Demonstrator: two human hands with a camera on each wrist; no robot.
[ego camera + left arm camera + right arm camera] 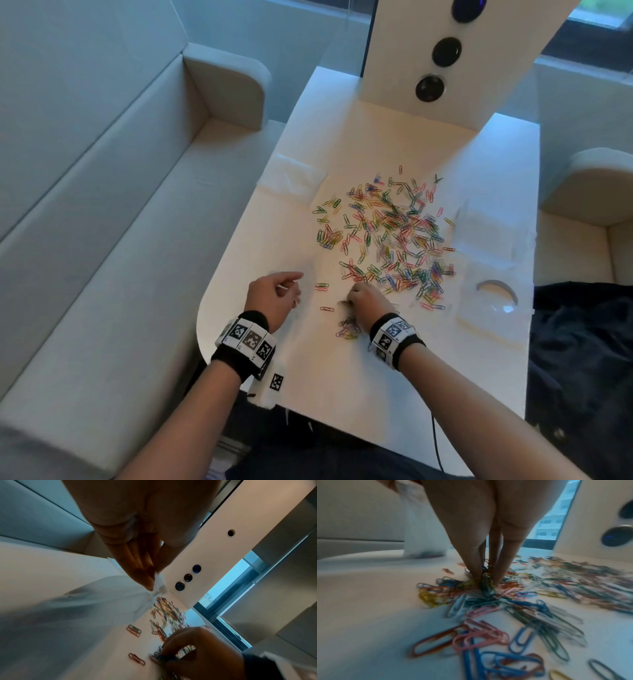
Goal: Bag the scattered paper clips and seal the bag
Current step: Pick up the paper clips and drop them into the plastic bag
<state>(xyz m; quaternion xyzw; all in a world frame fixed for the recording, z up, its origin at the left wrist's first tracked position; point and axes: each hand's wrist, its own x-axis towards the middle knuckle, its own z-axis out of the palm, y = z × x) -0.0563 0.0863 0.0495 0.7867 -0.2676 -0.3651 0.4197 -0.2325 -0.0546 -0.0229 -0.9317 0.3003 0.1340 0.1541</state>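
Gathering a pinch of clips is the step in hand. Head view: paper clips lie spread over the middle of the white table, most still loose, so the task looks early. The right hand sits at the near edge of the spread, fingers curled down onto a small bunch; the left hand is just to its left, lifted, thumb and fingers pinched on something thin and clear that barely shows here. A flat clear packet with a half-round cutout lies to the right, a second clear sheet at far left. Left wrist view: the left fingertips pinch the crumpled top edge of the clear bag, which hangs below them toward the table; the bag mouth is not readable here. Right wrist view: the right fingertips close around a tangled clump of clips on the table, and the bag stands behind them with a few clips in its bottom. To do this well, likely rake clips into a tight heap before lifting, keep the pinch closed until above the bag, and have the left hand hold the mouth wide and near, or strays may drop.
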